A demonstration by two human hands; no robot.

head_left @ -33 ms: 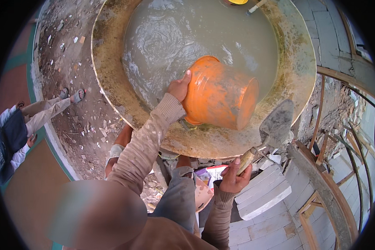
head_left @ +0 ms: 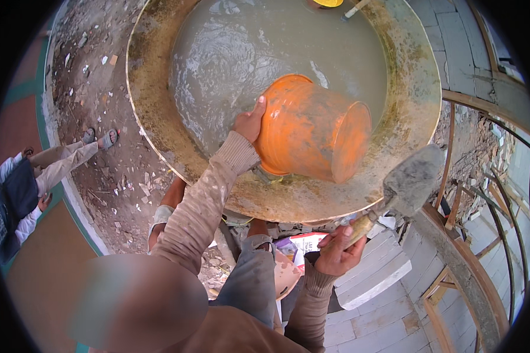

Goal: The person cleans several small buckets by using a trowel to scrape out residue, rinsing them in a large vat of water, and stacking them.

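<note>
My left hand point(head_left: 250, 120) grips the rim of an orange bucket point(head_left: 309, 132), thumb on the outside. The bucket lies tilted on its side over the round tub point(head_left: 406, 123), its mouth toward the murky water point(head_left: 235, 65) and its base to the right. Grey smears mark its wall. In my right hand point(head_left: 340, 253), closed round the wooden handle, is a trowel point(head_left: 413, 179). Its grey, dirty blade points up and right, just outside the tub's near right rim. The inside of the bucket is hidden.
A yellow object point(head_left: 328, 3) and a pipe end point(head_left: 355, 10) show at the tub's far side. White blocks point(head_left: 371, 270) lie near my right arm, with wooden planks point(head_left: 465, 253) further right. A person point(head_left: 26, 182) sits at the left beside rubble-strewn ground point(head_left: 121, 170).
The trowel and my right hand have moved right, the blade swinging away from the tub. The bucket has turned slightly, its base shifting a little to the right.
</note>
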